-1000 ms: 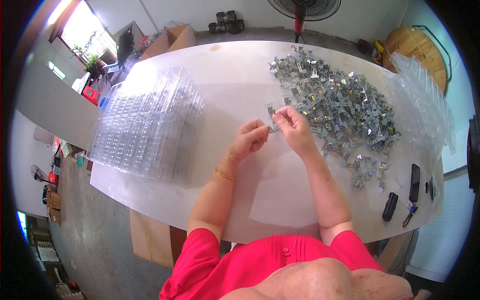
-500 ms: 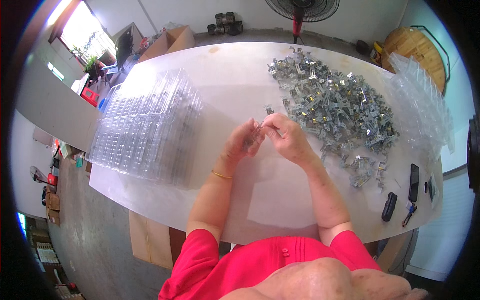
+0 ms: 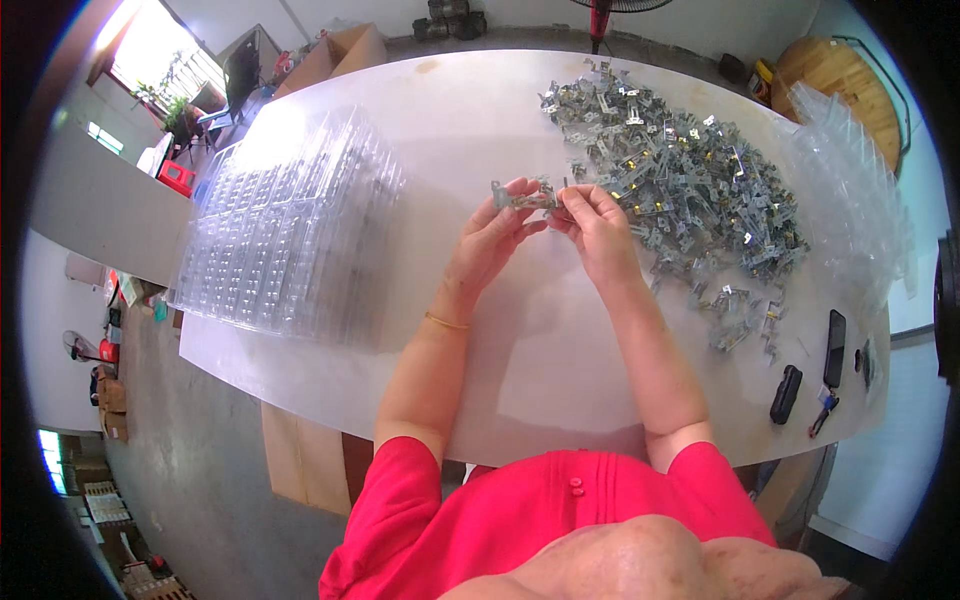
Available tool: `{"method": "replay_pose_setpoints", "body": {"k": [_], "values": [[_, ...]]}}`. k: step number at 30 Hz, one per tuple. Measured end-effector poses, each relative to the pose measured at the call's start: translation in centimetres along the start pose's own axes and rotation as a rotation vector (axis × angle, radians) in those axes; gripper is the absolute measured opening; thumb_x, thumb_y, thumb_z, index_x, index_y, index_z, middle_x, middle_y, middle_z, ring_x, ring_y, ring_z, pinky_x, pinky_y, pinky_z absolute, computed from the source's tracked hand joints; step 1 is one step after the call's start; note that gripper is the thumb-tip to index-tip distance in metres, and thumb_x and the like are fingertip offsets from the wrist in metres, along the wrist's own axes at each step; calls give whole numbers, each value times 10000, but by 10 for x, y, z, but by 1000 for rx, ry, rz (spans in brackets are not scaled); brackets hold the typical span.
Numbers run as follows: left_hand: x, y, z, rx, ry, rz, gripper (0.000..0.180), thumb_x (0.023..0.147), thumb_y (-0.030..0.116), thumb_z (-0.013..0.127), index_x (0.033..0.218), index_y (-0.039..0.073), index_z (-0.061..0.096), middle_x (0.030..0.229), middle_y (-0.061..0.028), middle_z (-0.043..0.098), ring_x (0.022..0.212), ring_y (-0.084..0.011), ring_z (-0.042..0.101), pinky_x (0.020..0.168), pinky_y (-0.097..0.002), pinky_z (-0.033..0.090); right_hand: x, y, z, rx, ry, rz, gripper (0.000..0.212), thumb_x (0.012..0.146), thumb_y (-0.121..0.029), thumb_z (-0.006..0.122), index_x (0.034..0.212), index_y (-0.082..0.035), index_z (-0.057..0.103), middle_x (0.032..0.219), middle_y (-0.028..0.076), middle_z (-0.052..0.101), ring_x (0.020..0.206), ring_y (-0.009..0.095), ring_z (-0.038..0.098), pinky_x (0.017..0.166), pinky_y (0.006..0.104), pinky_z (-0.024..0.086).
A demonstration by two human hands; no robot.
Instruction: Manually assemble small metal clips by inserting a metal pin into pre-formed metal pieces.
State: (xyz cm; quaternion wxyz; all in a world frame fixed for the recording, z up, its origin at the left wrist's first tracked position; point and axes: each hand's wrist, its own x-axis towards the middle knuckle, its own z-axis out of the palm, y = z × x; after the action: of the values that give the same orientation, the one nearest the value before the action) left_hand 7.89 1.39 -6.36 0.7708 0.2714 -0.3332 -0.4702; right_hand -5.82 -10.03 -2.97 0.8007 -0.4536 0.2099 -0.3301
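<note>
My left hand [image 3: 487,240], with a yellow bangle at the wrist, holds several small stamped metal parts [image 3: 528,200] between thumb and fingers. Beside it, my right hand [image 3: 594,225] pinches one more small metal part at the right end of that group. The two hands almost touch, raised over the middle of the table. Just to the right lies a large heap of similar metal parts [image 3: 680,170], some with yellowish pieces. The exact shape of the parts in my fingers is partly hidden.
A stack of clear plastic trays [image 3: 290,230] with rows of pockets stands at the left of the white table [image 3: 440,120]. More clear trays [image 3: 850,190] lie at the far right. A black phone [image 3: 834,348], a dark case [image 3: 786,394] and keys [image 3: 823,412] sit near the right edge.
Both hands have moved slightly farther out and apart. The metal parts, mostly covered by my fingers before, now show in my left hand. The view has tilted a little downward.
</note>
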Motion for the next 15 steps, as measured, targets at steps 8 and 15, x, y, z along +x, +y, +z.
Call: {"method": "replay_pose_setpoints", "body": {"k": [8, 15], "values": [[2, -3, -3, 3, 81, 41, 302, 1084, 199, 411, 1303, 60, 564, 1340, -136, 591, 1283, -284, 556, 1052, -464, 483, 1, 12, -1, -351, 34, -88, 125, 998, -156, 621, 983, -33, 640, 845, 4, 635, 767, 81, 612, 737, 251, 542], [0, -2, -8, -11, 103, -74, 284, 1081, 231, 409, 1159, 15, 577, 922, -92, 636, 847, -239, 651, 867, -417, 545, -21, -16, 23, -618, -54, -265, 131, 1001, -137, 606, 956, -19, 641, 728, -4, 654, 658, 64, 621, 587, 243, 507]]}}
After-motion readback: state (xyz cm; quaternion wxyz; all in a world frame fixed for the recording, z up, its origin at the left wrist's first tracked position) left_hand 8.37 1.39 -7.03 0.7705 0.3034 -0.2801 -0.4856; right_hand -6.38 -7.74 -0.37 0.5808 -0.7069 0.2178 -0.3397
